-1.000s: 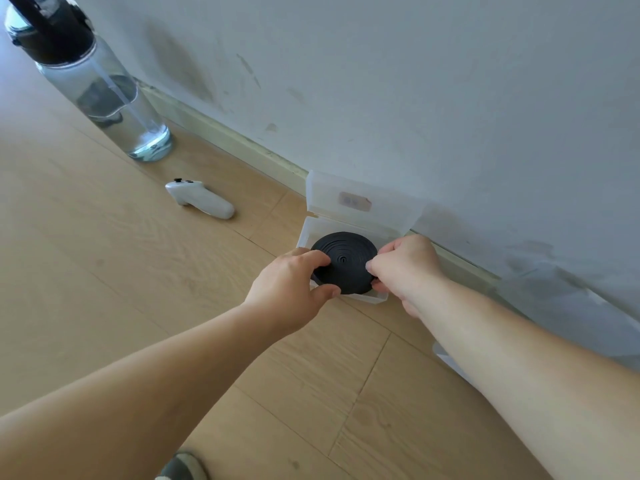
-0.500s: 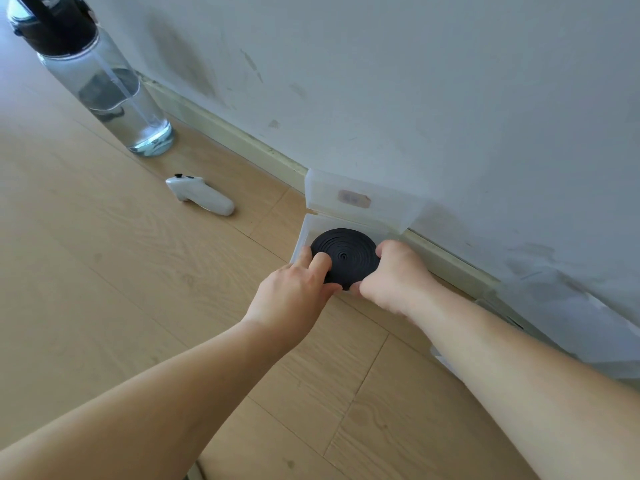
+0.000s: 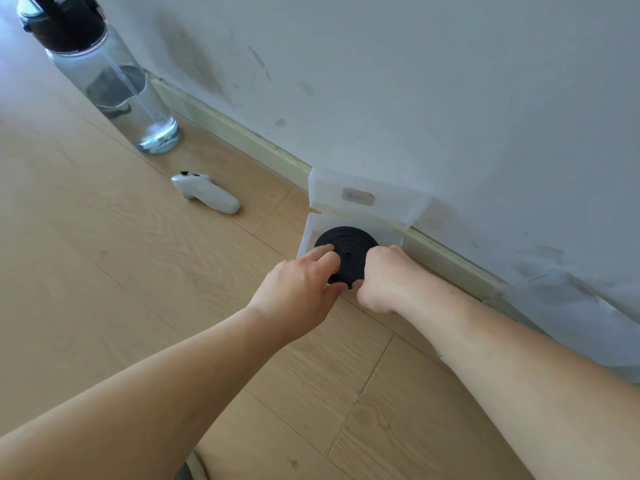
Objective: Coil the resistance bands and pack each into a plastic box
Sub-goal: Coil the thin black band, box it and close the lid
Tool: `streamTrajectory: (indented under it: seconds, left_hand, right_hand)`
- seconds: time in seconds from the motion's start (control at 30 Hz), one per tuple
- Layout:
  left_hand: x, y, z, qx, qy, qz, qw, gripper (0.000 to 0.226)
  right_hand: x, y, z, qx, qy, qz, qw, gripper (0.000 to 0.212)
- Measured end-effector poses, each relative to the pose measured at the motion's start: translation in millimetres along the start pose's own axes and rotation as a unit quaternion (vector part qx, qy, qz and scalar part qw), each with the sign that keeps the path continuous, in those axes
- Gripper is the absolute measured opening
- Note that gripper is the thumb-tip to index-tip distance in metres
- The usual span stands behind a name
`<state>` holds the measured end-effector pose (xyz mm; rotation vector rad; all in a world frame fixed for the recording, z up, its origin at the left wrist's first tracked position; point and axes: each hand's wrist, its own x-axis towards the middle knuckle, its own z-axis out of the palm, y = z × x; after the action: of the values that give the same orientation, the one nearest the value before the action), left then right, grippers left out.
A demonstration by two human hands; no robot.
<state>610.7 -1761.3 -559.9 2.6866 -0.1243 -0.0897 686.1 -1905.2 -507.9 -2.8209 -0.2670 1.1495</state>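
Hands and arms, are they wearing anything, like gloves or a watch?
No. The left hand and the right hand are bare, with no gloves and no rings that show. The left forearm and the right forearm are bare too, with no sleeves, watch or bracelet in view.

Your left grip and right grip are bare hands; both forearms run uncovered to the edge of view.

Under the fingers of left hand and right hand: coiled band, inside plastic box on floor. Just beyond the fingers, lid, propped against wall. Well left of the fingers, controller; farther left and back, bottle.
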Motion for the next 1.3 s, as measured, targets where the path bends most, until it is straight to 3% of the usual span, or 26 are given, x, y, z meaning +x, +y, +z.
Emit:
streamTrajectory:
  seconds: [0.07, 0.13, 0.27, 0.4, 0.5, 0.63, 0.9, 1.13, 1.3]
  left_hand:
    - [-1, 0, 1, -0.005, 0.01, 0.003, 1.0, 0.024]
    - [-2, -1, 2, -0.007, 0.016, 0.012, 1.0, 0.026]
    - [-2, -7, 5, -0.005, 0.023, 0.037, 0.999, 0.019]
    - [-1, -9, 7, -0.002, 0.039, 0.053, 0.998, 0.018]
    - [-2, -11, 11, -0.014, 0.049, 0.049, 0.997, 0.017]
    - [-4, -11, 11, -0.038, 0.057, 0.03, 0.997, 0.015]
    - [-6, 0, 8, -0.05, 0.081, -0.029, 0.995, 0.028]
    - [-7, -4, 6, -0.095, 0.108, -0.076, 0.987, 0.021]
    - [-14, -5, 10, -0.1, 0.133, -0.068, 0.984, 0.011]
  right_hand:
    - [1, -2, 1, -0.035, 0.003, -0.007, 0.999, 0.027]
    - [1, -2, 3, -0.056, 0.01, -0.018, 0.998, 0.014]
    - [-2, 0, 7, -0.089, 0.034, -0.036, 0.995, 0.029]
    - [-6, 5, 14, -0.133, 0.089, -0.086, 0.983, 0.024]
    - [-6, 12, 18, -0.08, 0.089, -0.127, 0.985, 0.011]
    - [-5, 18, 30, -0.002, 0.125, -0.174, 0.977, 0.026]
    - [0, 24, 42, 0.018, 0.202, -0.207, 0.957, 0.018]
    - [7, 20, 41, 0.079, 0.21, -0.182, 0.957, 0.014]
    - [10, 19, 33, 0.108, 0.172, -0.149, 0.968, 0.016]
